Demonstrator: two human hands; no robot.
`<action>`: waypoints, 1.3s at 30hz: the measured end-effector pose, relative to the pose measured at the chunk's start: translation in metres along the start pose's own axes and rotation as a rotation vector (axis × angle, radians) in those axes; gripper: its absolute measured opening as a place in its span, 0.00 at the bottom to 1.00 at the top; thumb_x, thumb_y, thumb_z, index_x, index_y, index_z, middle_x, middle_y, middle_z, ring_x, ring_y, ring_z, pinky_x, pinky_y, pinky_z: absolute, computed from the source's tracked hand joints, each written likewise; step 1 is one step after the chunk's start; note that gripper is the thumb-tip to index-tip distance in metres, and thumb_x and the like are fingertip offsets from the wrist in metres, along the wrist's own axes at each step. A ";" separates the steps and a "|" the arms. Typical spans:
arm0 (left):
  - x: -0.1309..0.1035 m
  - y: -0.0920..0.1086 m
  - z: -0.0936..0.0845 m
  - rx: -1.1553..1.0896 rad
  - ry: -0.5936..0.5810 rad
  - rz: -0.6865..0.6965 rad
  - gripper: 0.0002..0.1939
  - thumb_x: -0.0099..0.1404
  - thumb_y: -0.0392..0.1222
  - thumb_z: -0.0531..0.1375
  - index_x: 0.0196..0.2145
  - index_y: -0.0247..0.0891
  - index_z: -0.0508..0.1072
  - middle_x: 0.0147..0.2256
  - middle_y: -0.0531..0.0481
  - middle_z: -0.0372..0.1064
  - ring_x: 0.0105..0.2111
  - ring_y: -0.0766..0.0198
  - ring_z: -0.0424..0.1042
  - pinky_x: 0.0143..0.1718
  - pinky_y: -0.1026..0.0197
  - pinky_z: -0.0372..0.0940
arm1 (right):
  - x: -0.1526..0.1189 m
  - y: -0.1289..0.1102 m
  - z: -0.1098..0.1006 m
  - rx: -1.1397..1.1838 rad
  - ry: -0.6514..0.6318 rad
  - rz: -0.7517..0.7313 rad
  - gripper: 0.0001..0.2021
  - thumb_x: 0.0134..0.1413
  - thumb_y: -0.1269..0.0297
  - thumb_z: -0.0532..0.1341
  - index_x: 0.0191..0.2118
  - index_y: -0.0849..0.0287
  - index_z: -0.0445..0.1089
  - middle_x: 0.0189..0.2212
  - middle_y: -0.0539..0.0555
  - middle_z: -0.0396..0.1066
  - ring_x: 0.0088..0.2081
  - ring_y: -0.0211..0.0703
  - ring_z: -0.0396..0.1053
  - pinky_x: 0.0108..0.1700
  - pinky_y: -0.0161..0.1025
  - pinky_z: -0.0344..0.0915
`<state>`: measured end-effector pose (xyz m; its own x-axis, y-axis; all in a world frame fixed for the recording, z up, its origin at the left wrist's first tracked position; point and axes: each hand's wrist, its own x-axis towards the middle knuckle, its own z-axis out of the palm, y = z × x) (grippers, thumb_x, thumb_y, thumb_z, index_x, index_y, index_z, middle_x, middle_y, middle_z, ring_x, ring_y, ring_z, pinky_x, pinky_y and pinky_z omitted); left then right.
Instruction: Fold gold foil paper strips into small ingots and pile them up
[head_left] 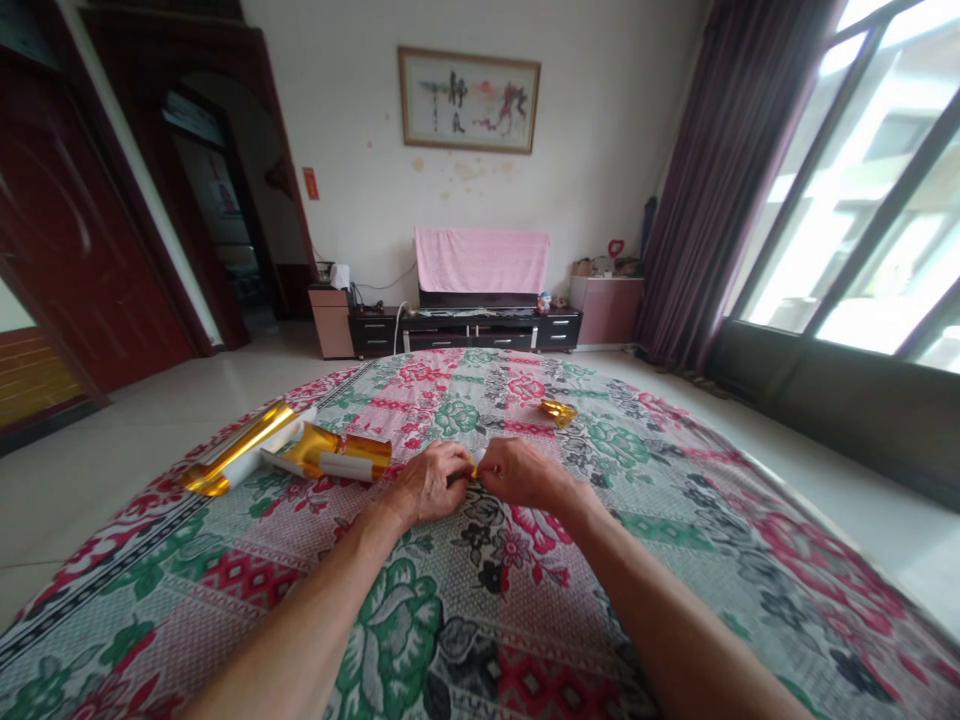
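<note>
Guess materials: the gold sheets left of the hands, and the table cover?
Gold sheets: likely metallic foil paper, mirror-shiny gold face, white backing visible where they curl. Folded gold piece looks the same. Table cover: woven cloth, matte, printed floral pattern, visible weave texture. Left hand and right hand pinch a small gold scrap.

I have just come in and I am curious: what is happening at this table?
A person works over a flower-patterned cloth. The left hand and right hand meet and pinch a small gold paper piece between the fingertips. A folded gold piece lies beyond them, and curled gold sheets lie at the left.
</note>
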<state>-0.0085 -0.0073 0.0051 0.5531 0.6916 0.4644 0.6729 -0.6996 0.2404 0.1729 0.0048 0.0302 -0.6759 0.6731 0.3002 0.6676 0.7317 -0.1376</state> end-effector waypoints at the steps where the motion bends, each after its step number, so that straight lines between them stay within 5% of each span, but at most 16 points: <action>1: 0.000 0.000 0.000 -0.007 0.000 -0.006 0.13 0.54 0.31 0.54 0.34 0.40 0.75 0.38 0.49 0.70 0.40 0.62 0.66 0.46 0.59 0.60 | 0.000 0.000 0.000 0.009 0.007 0.011 0.10 0.45 0.73 0.53 0.21 0.62 0.69 0.21 0.52 0.65 0.24 0.32 0.56 0.27 0.33 0.47; 15: 0.004 -0.003 0.005 -0.204 0.184 -0.207 0.10 0.58 0.35 0.52 0.33 0.37 0.73 0.33 0.50 0.71 0.35 0.65 0.68 0.39 0.64 0.62 | 0.001 0.006 0.009 0.419 0.187 0.150 0.14 0.56 0.65 0.48 0.25 0.62 0.65 0.21 0.47 0.61 0.24 0.31 0.55 0.26 0.30 0.50; 21: 0.004 0.002 -0.002 -0.559 0.100 -0.438 0.12 0.58 0.42 0.51 0.30 0.36 0.73 0.19 0.55 0.65 0.21 0.70 0.63 0.22 0.68 0.57 | 0.004 0.005 0.009 0.736 0.093 0.321 0.15 0.53 0.55 0.49 0.24 0.60 0.63 0.18 0.45 0.56 0.21 0.31 0.52 0.22 0.30 0.49; 29: 0.004 0.003 -0.006 -0.874 0.089 -0.536 0.13 0.55 0.44 0.55 0.35 0.35 0.73 0.20 0.55 0.66 0.20 0.71 0.63 0.22 0.69 0.56 | 0.005 0.005 0.013 1.046 0.073 0.367 0.17 0.49 0.50 0.53 0.21 0.59 0.58 0.16 0.45 0.55 0.19 0.31 0.52 0.22 0.30 0.51; 39: 0.003 -0.002 -0.002 -1.016 0.098 -0.565 0.14 0.54 0.43 0.57 0.35 0.33 0.73 0.20 0.53 0.67 0.19 0.71 0.63 0.20 0.69 0.56 | 0.002 0.005 0.011 1.294 0.054 0.390 0.15 0.47 0.52 0.57 0.24 0.59 0.66 0.19 0.47 0.61 0.20 0.31 0.55 0.24 0.31 0.54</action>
<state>-0.0091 -0.0040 0.0073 0.2306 0.9648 0.1266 0.0838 -0.1493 0.9852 0.1711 0.0108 0.0196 -0.4784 0.8753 0.0704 0.0212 0.0917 -0.9956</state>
